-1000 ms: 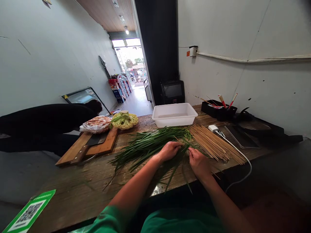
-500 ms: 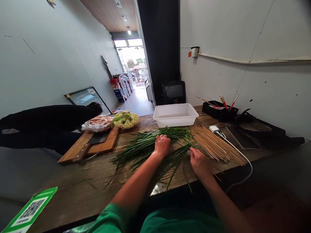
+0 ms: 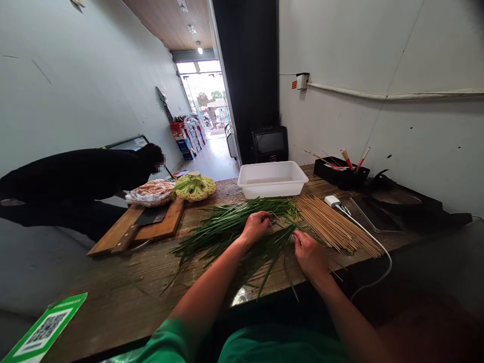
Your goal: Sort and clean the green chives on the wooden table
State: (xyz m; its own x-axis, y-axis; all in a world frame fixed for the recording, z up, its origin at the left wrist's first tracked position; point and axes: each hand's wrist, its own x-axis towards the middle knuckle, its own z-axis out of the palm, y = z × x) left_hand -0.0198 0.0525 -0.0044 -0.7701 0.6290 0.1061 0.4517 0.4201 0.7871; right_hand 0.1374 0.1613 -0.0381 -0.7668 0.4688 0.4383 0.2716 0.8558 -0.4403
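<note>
A heap of long green garlic chives (image 3: 223, 222) lies across the middle of the wooden table. At the right side of the heap, my right hand (image 3: 310, 254) pinches the gathered ends of a small bunch of chives (image 3: 270, 247), whose blades fan out toward me and to the left. My left hand (image 3: 257, 227) is over the heap with thumb and fingertips pressed together. Whatever lies between those fingertips is too small to make out. Thin bamboo skewers (image 3: 336, 224) lie in a spread just right of the chives.
Behind the chives stands a white plastic tub (image 3: 272, 187). To the left are a cauliflower (image 3: 194, 187), a wrapped bag of food (image 3: 150, 192) and a cleaver (image 3: 151, 216) on a cutting board (image 3: 166, 229). A charger (image 3: 333, 201) and black organizer (image 3: 333, 171) sit right. Another person (image 3: 75, 176) bends at left.
My left hand has shifted slightly right and lifted from the heap, its fingers now pinched. My right hand keeps its hold. The other person's head has risen and moved right.
</note>
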